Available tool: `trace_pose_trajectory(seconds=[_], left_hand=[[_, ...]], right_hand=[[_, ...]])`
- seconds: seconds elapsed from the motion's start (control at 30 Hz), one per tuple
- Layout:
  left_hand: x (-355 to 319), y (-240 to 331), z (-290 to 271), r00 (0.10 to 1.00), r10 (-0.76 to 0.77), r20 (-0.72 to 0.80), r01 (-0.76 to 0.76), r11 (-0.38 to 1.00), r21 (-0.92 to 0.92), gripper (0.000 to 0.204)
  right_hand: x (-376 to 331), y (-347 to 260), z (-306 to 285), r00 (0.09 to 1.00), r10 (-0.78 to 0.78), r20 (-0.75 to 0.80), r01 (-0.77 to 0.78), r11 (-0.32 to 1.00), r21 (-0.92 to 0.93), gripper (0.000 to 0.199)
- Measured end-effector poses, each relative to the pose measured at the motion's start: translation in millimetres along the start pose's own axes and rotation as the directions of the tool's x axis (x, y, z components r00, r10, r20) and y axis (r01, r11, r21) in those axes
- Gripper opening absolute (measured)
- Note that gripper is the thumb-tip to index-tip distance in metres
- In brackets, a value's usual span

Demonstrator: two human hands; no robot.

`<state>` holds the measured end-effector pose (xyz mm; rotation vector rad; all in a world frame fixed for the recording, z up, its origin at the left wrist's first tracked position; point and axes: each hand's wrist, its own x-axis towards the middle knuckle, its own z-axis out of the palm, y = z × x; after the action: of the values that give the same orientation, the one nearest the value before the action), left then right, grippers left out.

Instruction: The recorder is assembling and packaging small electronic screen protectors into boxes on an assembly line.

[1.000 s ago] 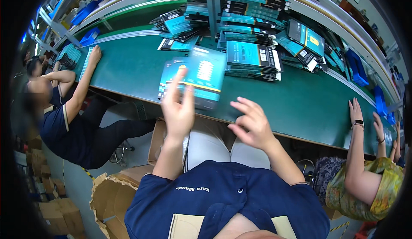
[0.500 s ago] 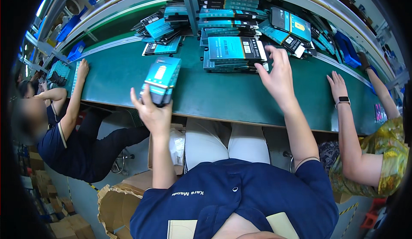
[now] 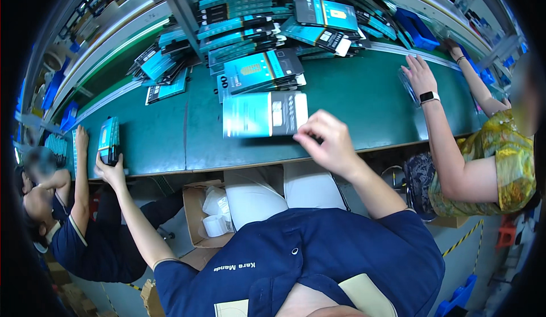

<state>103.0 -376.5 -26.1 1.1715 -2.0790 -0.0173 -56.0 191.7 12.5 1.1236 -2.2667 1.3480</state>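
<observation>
Pinching a teal box (image 3: 250,115) (right hand (image 3: 328,141) curled).

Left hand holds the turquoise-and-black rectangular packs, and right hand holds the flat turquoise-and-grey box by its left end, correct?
No: the head view shows the right hand holding the flat turquoise-and-grey box by its right end. The left hand does hold the turquoise-and-black rectangular packs.

The worktop (image 3: 369,109) is deep green. Near the middle of its front edge, one flat carton (image 3: 247,115) is turquoise with a dark grey end and white print; farther left, a small carton stack (image 3: 108,135) is turquoise and black. Toward the far edge, piled cartons (image 3: 236,47) are banded turquoise and black; a plastic bin (image 3: 418,30) is royal blue.
</observation>
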Motion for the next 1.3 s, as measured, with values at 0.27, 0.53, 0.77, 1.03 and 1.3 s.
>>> trace_pose_trajectory(seconds=[0.27, 0.53, 0.77, 1.03, 1.3], left_hand=[[-188, 259, -85, 0.36, 0.912, 0.199, -0.735, 0.408, -0.542, 0.069], [-198, 303, -77, 0.182, 0.963, 0.199, -0.496, 0.265, -0.827, 0.06], [-206, 317, -68, 0.172, 0.953, 0.247, -0.471, 0.301, -0.829, 0.085], [-203, 319, -69, 0.132, 0.974, 0.182, -0.45, 0.223, -0.865, 0.077], [-222, 340, -94, 0.728, 0.677, -0.11, -0.264, 0.127, -0.956, 0.084]], right_hand=[[13, 40, -44, 0.93, 0.366, 0.015, -0.363, 0.926, -0.103, 0.012], [-34, 185, -182, 0.877, 0.285, -0.386, -0.473, 0.378, -0.796, 0.023], [-23, 55, -77, 0.86, 0.505, -0.079, -0.485, 0.756, -0.439, 0.032], [-4, 15, -35, 0.887, 0.137, 0.441, -0.144, 0.989, -0.017, 0.033], [26, -24, -14, 0.862, 0.345, 0.371, -0.443, 0.159, 0.883, 0.04]])
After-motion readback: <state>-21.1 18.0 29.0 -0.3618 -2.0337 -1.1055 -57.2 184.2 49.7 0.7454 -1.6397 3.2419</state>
